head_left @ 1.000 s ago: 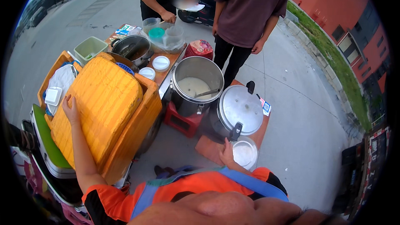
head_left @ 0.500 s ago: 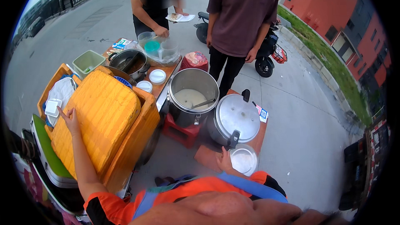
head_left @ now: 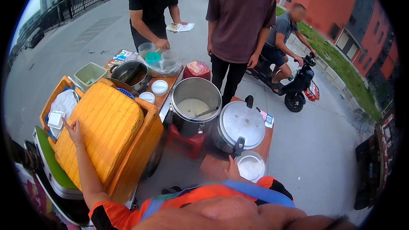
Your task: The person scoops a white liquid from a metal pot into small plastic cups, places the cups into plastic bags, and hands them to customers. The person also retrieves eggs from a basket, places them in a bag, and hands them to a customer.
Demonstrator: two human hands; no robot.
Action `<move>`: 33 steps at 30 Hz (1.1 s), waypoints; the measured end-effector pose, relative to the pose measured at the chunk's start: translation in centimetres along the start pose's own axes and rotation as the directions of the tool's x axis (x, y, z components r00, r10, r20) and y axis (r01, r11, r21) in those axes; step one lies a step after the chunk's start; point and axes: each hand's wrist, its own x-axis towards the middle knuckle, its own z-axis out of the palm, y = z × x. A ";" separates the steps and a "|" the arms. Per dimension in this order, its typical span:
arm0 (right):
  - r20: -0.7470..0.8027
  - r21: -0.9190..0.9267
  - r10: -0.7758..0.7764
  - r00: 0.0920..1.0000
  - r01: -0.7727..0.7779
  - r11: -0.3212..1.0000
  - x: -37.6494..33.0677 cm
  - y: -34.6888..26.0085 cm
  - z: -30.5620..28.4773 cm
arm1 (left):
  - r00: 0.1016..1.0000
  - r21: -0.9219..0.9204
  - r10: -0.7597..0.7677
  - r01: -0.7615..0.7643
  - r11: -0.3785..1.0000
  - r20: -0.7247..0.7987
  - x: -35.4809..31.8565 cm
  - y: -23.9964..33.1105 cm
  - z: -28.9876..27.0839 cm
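My left hand (head_left: 73, 130) lies flat, fingers apart, on the left edge of a thick yellow padded lid (head_left: 106, 132) that covers an orange insulated box (head_left: 142, 153). My right hand (head_left: 232, 171) holds the rim of a round white bowl (head_left: 251, 167) on a brown stand (head_left: 213, 166). Just behind the bowl a silver pot lid with black handles (head_left: 241, 124) leans. To its left stands a big steel pot (head_left: 196, 106) holding pale liquid and a ladle.
A table (head_left: 168, 91) carries a dark pan (head_left: 130, 74), small white bowls (head_left: 159, 87), clear cups (head_left: 169, 58) and a green tub (head_left: 89, 73). Two people stand behind it; a third sits on a scooter (head_left: 298, 89). A red stool (head_left: 185, 142) sits under the pot.
The view has tilted up, so more of the standing people and the scooter rider shows. Both hands stay where they were, on the yellow lid and the white bowl.
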 end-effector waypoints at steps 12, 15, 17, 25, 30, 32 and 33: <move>-0.055 -0.046 -0.008 0.998 0.006 0.999 -1.4 2.2 0.4 | 1.000 -0.019 -0.014 0.015 1.000 0.025 -0.5 0.1 0.2; -0.057 -0.071 -0.005 0.998 0.001 0.997 -1.8 2.3 0.4 | 0.999 -0.029 -0.039 0.040 0.999 0.029 -0.5 -0.1 0.0; -0.026 -0.033 0.067 0.997 -0.068 0.997 -2.3 2.1 0.3 | 0.999 -0.016 -0.037 0.038 0.999 0.036 -0.8 0.3 0.4; -0.003 -0.070 0.096 0.995 -0.096 0.993 -2.4 1.5 -0.1 | 0.999 0.015 -0.040 0.040 0.999 0.029 -0.2 -0.2 0.0; 0.009 -0.073 0.032 0.999 -0.031 0.997 -2.6 1.8 -0.3 | 0.999 0.077 -0.020 0.018 0.997 0.025 -0.8 0.6 0.0; 0.000 -0.070 0.047 0.999 -0.047 0.996 -2.6 2.5 0.1 | 0.998 0.027 -0.058 0.057 0.998 0.025 -0.7 0.8 0.6; 0.018 -0.073 0.070 0.997 -0.068 0.995 -2.5 2.6 0.1 | 0.998 0.032 -0.057 0.056 0.998 0.027 -0.8 0.8 0.6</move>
